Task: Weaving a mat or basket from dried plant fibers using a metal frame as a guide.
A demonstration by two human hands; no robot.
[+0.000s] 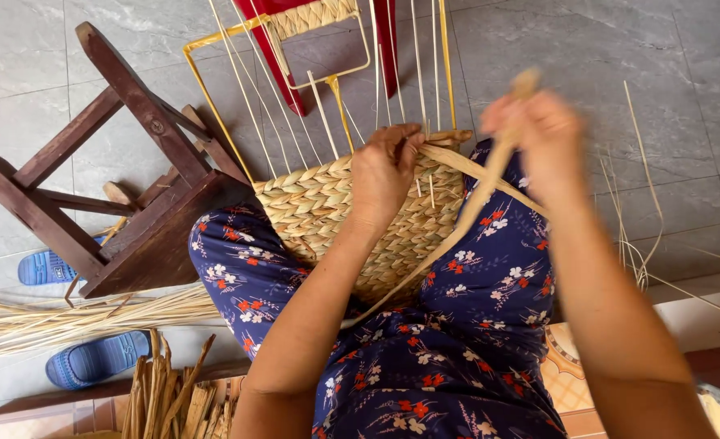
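- Grey stone tiles (pixel 636 73) cover the floor under everything, with a patterned tile edge at the lower right.
- Navy floral trousers (pixel 466 358) clothe the person's lap, which fills the lower middle of the view.
- Dark wooden stool (pixel 132 219) lies tipped on its side at the left, its legs pointing up and outward, touching the person's knee.
- Woven basket (pixel 336 219), half finished, rests on the lap between the knees; its plaited straw wall faces up, and thin pale stakes on a yellow wire frame (pixel 214 106) rise from its far rim.
- Bundle of dried straw (pixel 75 321) lies on the floor at the left, below the stool, with a shorter sheaf of flat reeds (pixel 165 390) near the bottom edge.
- Left hand (pixel 386 175) presses down on the basket's upper rim, fingers curled and pinched around the weave there.
- Right hand (pixel 543 138), blurred, is closed around a flat straw strand (pixel 466 215) that runs taut from the fist diagonally down across the basket to the lap.
- Two blue sandals (pixel 92 358) sit on the floor at the left, one partly hidden under the stool.
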